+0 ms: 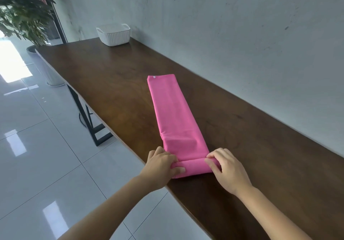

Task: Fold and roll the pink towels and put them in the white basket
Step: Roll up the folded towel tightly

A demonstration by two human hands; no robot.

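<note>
— Head view: what lies on the dark, smooth wooden table [115,83]?
— One pink towel [175,113], folded into a long flat strip at frame centre, its near end curled into a soft roll.
— And the hands?
— Left hand [163,163] and right hand [226,167] both grip that roll's ends.
— The basket?
— White basket [113,34], ribbed plastic, upper left, against the wall.

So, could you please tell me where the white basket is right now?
In the head view, the white basket sits at the table's far left end against the wall, well beyond the pink towel.
</note>
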